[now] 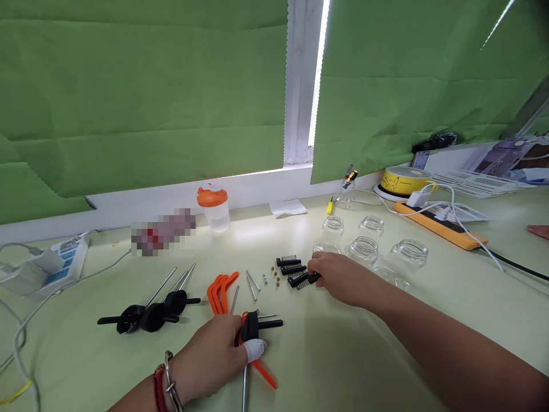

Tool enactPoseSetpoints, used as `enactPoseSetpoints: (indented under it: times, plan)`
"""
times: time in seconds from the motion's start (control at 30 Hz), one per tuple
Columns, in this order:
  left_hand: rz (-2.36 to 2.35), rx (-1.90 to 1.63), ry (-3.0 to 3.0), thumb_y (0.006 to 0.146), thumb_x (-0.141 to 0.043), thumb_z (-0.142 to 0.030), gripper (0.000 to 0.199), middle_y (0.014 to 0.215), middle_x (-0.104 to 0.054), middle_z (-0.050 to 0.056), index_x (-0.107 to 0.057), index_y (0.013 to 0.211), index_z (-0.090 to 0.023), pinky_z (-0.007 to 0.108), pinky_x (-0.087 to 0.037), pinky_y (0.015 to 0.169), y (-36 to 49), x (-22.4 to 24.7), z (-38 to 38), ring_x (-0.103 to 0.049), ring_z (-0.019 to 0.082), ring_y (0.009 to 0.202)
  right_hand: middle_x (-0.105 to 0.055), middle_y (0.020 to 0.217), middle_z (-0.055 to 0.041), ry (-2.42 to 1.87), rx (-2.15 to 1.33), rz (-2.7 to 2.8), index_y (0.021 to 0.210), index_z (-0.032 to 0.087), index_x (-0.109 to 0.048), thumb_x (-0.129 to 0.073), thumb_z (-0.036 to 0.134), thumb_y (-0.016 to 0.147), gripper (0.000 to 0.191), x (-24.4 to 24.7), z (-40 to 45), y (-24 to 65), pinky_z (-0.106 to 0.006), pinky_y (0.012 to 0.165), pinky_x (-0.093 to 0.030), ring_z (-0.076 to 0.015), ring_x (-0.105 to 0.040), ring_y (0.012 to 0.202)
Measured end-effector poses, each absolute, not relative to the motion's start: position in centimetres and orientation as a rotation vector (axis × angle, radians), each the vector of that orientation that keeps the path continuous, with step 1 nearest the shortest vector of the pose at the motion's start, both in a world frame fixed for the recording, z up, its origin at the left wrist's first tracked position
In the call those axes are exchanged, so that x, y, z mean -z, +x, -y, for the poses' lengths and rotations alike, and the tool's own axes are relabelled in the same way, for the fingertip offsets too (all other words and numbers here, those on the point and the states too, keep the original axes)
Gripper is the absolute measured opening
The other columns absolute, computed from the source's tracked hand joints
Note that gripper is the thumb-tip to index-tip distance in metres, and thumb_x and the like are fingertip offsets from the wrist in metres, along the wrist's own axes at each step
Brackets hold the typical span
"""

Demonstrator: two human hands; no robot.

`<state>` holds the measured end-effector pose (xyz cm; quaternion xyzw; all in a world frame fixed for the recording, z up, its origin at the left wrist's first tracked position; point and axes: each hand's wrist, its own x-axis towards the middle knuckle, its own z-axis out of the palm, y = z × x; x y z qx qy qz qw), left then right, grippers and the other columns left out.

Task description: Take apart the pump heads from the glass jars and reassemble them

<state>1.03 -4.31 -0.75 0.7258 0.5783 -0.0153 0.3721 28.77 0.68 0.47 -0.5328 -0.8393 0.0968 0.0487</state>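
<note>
Two bare hands over a pale green desk [343, 355]: the left hand [223, 355], palm down, is clamped around a black-and-orange part [250, 327]; right of it, the right hand [328, 273] reaches inward, fingertips pinching a black piece [314, 278].

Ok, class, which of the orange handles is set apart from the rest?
The orange handle in the left hand, gripped together with a black part; the other orange handles lie bunched just beyond that hand.
</note>
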Motion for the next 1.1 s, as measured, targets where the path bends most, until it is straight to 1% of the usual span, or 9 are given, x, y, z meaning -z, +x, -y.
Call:
enactPoseSetpoints:
  times: [0.1, 0.27, 0.5, 0.6, 0.7, 0.8, 0.9, 1.0, 1.1]
  plan:
    - [-1.471, 0.026, 1.858, 0.076, -0.050, -0.050, 0.032, 0.061, -0.041, -0.004, -0.050, 0.070, -0.019, 0.023, -0.028, 0.049, 1.0, 0.8, 4.3, -0.036, 0.012, 0.056, -0.062, 0.091, -0.0036, -1.598, -0.303, 2.572, 0.088, 0.020, -0.060, -0.054, 0.009, 0.077, 0.017, -0.3, -0.6, 28.8, -0.024, 0.059, -0.034, -0.0170, -0.058, 0.081]
    - [-1.471, 0.010, 1.862, 0.076, -0.051, -0.049, 0.031, 0.062, -0.042, -0.004, -0.051, 0.070, -0.018, 0.023, -0.030, 0.051, 1.1, 0.7, 4.2, -0.038, 0.013, 0.057, -0.063, 0.088, -0.0045, -1.620, -0.262, 2.586, 0.087, 0.020, -0.061, -0.051, 0.012, 0.081, 0.014, -0.7, -0.5, 28.8, -0.025, 0.060, -0.034, -0.0187, -0.059, 0.080]
    - [-1.454, 0.006, 1.859, 0.076, -0.050, -0.051, 0.032, 0.062, -0.041, -0.004, -0.053, 0.072, -0.019, 0.023, -0.029, 0.049, 0.9, 0.9, 4.4, -0.038, 0.013, 0.056, -0.062, 0.087, -0.0043, -1.650, -0.261, 2.553, 0.082, 0.019, -0.060, -0.053, 0.007, 0.077, 0.015, -1.1, -0.5, 28.7, -0.025, 0.060, -0.034, -0.0180, -0.058, 0.079]
    - [-1.456, 0.003, 1.868, 0.076, -0.050, -0.050, 0.032, 0.063, -0.043, -0.003, -0.054, 0.073, -0.019, 0.024, -0.029, 0.049, 0.9, 0.9, 4.4, -0.039, 0.013, 0.057, -0.063, 0.087, -0.0034, -1.665, -0.335, 2.489, 0.081, 0.020, -0.059, -0.053, 0.010, 0.076, 0.013, -1.3, -0.3, 28.5, -0.025, 0.061, -0.035, -0.0178, -0.057, 0.080]
    - [-1.454, 0.001, 1.870, 0.077, -0.050, -0.050, 0.032, 0.064, -0.044, -0.003, -0.053, 0.072, -0.018, 0.024, -0.029, 0.050, 0.9, 0.9, 4.3, -0.039, 0.013, 0.057, -0.064, 0.092, -0.0026, -1.604, -0.513, 2.445, 0.084, 0.022, -0.061, -0.055, 0.016, 0.075, 0.012, -1.6, 0.3, 28.0, -0.024, 0.063, -0.037, -0.0188, -0.057, 0.086]
    - [-1.463, 0.004, 1.865, 0.076, -0.050, -0.050, 0.032, 0.063, -0.042, -0.003, -0.053, 0.072, -0.019, 0.023, -0.029, 0.050, 0.9, 0.9, 4.3, -0.038, 0.013, 0.057, -0.064, 0.094, -0.0023, -1.525, -0.659, 2.459, 0.084, 0.022, -0.063, -0.057, 0.018, 0.073, 0.014, -1.4, 0.9, 27.2, -0.023, 0.062, -0.039, -0.0184, -0.057, 0.085]
    - [-1.463, 0.007, 1.860, 0.076, -0.051, -0.049, 0.030, 0.062, -0.042, -0.004, -0.053, 0.072, -0.019, 0.024, -0.029, 0.050, 0.8, 1.0, 4.3, -0.037, 0.013, 0.056, -0.065, 0.090, -0.0027, -1.458, -0.647, 2.502, 0.082, 0.020, -0.063, -0.057, 0.013, 0.069, 0.016, -0.6, 1.0, 26.5, -0.023, 0.063, -0.039, -0.0182, -0.058, 0.084]
    - [-1.471, 0.003, 1.856, 0.076, -0.051, -0.049, 0.031, 0.062, -0.043, -0.003, -0.053, 0.073, -0.019, 0.024, -0.028, 0.050, 0.8, 1.0, 4.4, -0.037, 0.013, 0.056, -0.065, 0.084, -0.0025, -1.420, -0.555, 2.550, 0.078, 0.019, -0.062, -0.055, 0.007, 0.067, 0.017, 0.2, 0.8, 26.1, -0.024, 0.066, -0.039, -0.0179, -0.058, 0.083]
    - [-1.476, -0.002, 1.861, 0.075, -0.051, -0.050, 0.032, 0.062, -0.042, -0.003, -0.053, 0.072, -0.019, 0.024, -0.027, 0.049, 0.8, 1.0, 4.4, -0.036, 0.013, 0.056, -0.065, 0.082, -0.0019, -1.429, -0.486, 2.572, 0.075, 0.018, -0.061, -0.056, 0.005, 0.065, 0.017, 0.5, 0.5, 26.2, -0.024, 0.067, -0.038, -0.0173, -0.058, 0.080]
